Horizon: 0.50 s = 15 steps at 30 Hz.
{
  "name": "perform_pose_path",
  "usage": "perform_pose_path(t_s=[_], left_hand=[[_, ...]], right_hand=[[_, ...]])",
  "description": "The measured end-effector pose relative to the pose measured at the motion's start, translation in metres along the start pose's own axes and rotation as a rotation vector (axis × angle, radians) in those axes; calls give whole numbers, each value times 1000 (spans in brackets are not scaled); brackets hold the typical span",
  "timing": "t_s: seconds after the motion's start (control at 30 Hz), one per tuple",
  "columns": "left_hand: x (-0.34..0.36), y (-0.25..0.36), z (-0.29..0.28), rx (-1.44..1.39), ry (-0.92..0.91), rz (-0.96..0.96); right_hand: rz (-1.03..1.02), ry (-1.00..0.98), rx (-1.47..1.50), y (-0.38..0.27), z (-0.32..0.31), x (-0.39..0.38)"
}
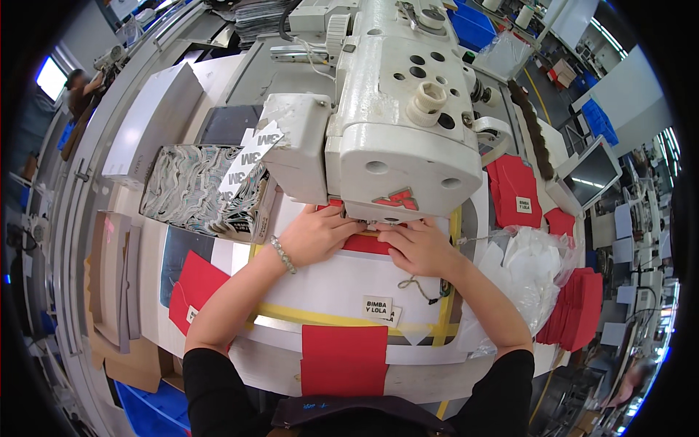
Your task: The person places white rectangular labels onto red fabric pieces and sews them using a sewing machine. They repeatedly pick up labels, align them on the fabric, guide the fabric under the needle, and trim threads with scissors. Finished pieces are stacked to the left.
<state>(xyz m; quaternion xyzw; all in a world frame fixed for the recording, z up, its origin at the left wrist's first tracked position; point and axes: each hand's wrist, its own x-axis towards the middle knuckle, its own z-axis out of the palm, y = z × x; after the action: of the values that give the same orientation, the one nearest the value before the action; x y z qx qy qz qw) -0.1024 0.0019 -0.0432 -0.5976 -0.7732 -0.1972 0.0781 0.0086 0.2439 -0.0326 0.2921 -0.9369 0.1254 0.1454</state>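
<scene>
A white industrial sewing machine (408, 153) fills the upper middle. Beneath its head lies a red fabric piece (366, 244) on a white work surface (320, 291) edged with yellow tape. My left hand (314, 234), with a bead bracelet at the wrist, presses the fabric with bent fingers near the needle area. From the other side, my right hand (416, 247) holds the same piece with fingertips and thumb drawn in. The machine head and my fingers partly hide whatever lies at the needle. Two small cream labels (377, 306) overlap in front of my hands.
An open box of bundled label strips (196, 189) stands left, behind an empty-looking cardboard tray (113, 284). Red fabric pieces lie at the front edge (344, 360), left (196, 291) and in a right-hand stack (575, 309). A clear plastic bag (528, 280) sits beside my right forearm.
</scene>
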Motion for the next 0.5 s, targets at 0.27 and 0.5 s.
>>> perform_pose_path(t_s=[0.27, 0.5], left_hand=[[7, -3, -1, -139, -69, 3], [12, -7, -3, -191, -88, 21]], right_hand=[[25, 4, 19, 0, 3, 0], [12, 13, 23, 0, 3, 0]])
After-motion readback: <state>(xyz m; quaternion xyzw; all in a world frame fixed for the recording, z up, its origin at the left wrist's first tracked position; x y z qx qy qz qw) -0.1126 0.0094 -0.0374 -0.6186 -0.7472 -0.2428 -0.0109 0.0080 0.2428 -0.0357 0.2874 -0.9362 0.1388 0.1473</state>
